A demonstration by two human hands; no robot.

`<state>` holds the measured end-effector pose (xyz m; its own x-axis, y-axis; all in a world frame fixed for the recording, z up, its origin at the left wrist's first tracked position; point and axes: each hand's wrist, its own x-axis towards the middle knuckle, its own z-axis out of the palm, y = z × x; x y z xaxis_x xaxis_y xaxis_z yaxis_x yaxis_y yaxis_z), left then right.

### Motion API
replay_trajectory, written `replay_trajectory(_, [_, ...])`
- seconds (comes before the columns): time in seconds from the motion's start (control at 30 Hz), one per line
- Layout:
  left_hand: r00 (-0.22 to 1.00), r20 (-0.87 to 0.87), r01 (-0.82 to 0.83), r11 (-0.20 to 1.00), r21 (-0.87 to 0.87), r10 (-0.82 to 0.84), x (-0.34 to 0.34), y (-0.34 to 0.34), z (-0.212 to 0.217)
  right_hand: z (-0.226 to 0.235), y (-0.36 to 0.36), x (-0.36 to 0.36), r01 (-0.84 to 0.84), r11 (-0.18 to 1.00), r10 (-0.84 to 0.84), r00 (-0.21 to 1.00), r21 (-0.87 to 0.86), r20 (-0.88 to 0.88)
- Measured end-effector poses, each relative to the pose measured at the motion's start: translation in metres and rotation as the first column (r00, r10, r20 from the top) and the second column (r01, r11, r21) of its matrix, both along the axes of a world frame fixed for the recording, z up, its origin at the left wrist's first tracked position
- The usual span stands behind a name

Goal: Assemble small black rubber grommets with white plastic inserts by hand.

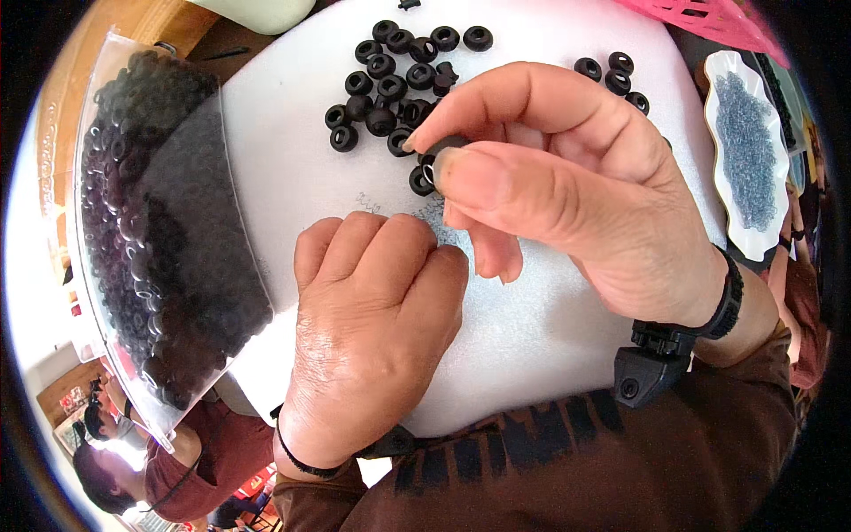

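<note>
Pinched between the thumb and forefinger of my right hand (576,177) is a small black ring-shaped piece (429,167), partly covered by the fingertips. The other fingers of that hand curl loosely below. My left hand (372,319) rests to its left and nearer to me, back up and fingers curled in; whatever those fingers may hold is hidden. Several similar thick black rings (391,87) lie in a loose cluster on the white surface (292,124) beyond my hands. Tiny wire coils (367,203) are scattered just past my left knuckles.
A clear plastic bin (235,168) full of black rings stands at the left. On the right, a white wavy-edged dish (713,97) holds a heap of tiny grey-blue coils (746,151). More black rings (618,82) lie at the back right, near a pink basket (709,19). People sit at the lower left.
</note>
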<state>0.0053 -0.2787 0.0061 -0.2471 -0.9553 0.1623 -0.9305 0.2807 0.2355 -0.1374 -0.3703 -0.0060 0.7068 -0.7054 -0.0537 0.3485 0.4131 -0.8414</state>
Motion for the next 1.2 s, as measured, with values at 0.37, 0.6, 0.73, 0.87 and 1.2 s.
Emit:
replay_trajectory(0.37, [0.958, -0.281, -0.074, 0.997, -0.036, 0.061, 0.008, -0.003, 0.01, 0.009, -0.005, -0.002, -0.126, 0.991, 0.127, 0.991, 0.036, -0.034])
replay_trajectory(0.6, [0.446, -0.796, -0.29, 0.907, 0.305, 0.41, 0.014, 0.011, 0.021, 0.007, -0.002, -0.002, -0.194, 0.981, 0.194, 0.981, 0.018, -0.009])
replay_trajectory(0.73, [0.368, -0.904, -0.181, 0.971, 0.159, 0.217, 0.016, 0.009, 0.017, 0.009, -0.002, -0.001, -0.207, 0.978, 0.208, 0.978, 0.038, -0.013])
replay_trajectory(0.87, [0.323, -0.927, -0.218, 0.968, 0.123, 0.191, 0.014, 0.007, 0.015, 0.008, -0.002, -0.002, -0.216, 0.975, 0.217, 0.976, 0.052, -0.009])
replay_trajectory(1.2, [0.411, -0.89, -0.223, 0.968, 0.111, 0.197, 0.015, 0.005, 0.015, 0.008, -0.002, -0.004, -0.253, 0.967, 0.253, 0.967, 0.025, -0.008])
